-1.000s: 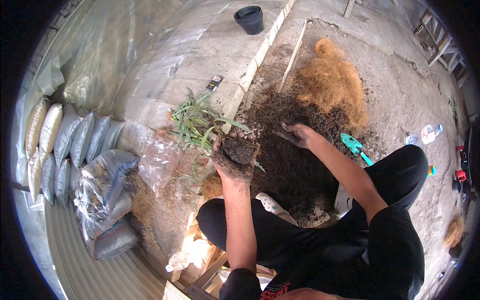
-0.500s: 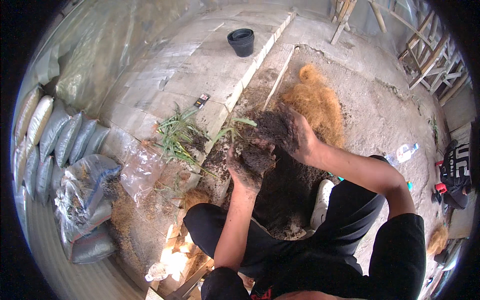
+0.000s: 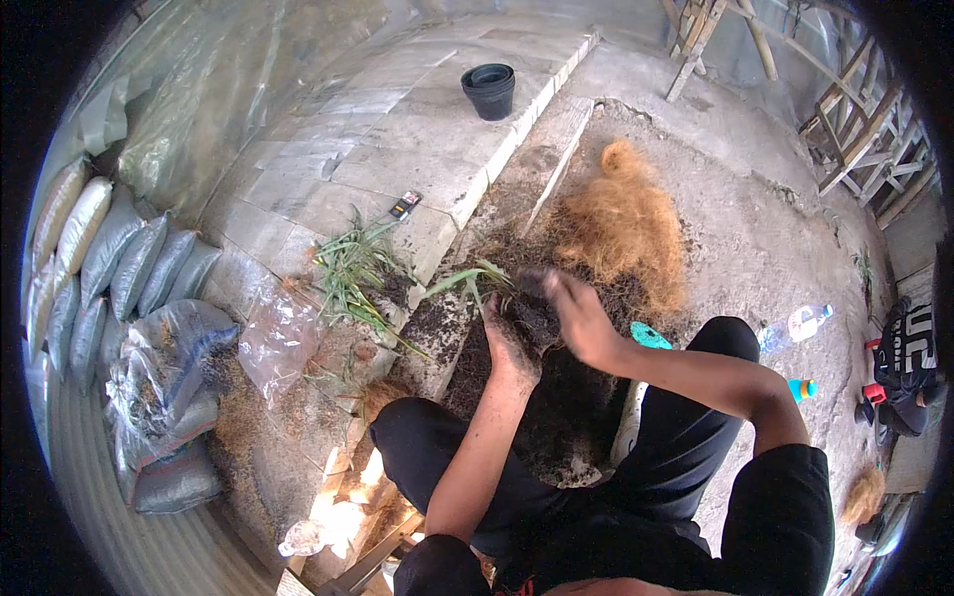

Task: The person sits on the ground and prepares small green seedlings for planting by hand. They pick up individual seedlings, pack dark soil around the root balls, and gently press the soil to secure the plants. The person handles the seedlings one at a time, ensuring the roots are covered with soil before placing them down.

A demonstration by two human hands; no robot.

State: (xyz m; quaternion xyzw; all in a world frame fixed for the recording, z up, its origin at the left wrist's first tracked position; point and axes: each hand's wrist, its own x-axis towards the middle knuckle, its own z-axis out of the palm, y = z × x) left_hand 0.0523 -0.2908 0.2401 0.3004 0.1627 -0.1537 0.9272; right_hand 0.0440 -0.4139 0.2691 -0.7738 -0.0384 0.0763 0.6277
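A seedling with long green leaves [image 3: 475, 278] rises from a dark soil clump [image 3: 535, 323] between my two hands. My left hand [image 3: 510, 348], smeared with soil, is cupped around the clump from the left and below. Curled over its upper right side is my right hand [image 3: 578, 316], fingers together and pressed against the soil. The roots are hidden in the clump. Beneath both hands a heap of dark soil [image 3: 566, 417] lies between my legs. Left of my hands lies a bunch of long-leaved plants [image 3: 353, 263] on the concrete.
Brown fibre [image 3: 626, 223] is piled beyond my right hand. Nested black pots [image 3: 489, 91] stand on the far slab. Filled sacks [image 3: 139, 263] and a clear plastic bag [image 3: 278, 343] lie left. At right are a plastic bottle [image 3: 800, 323] and a turquoise flat object [image 3: 651, 335].
My right hand has brought its loose soil in from the right onto the clump in my left hand. The hands are closer together and slightly lower. The turquoise object shows more fully.
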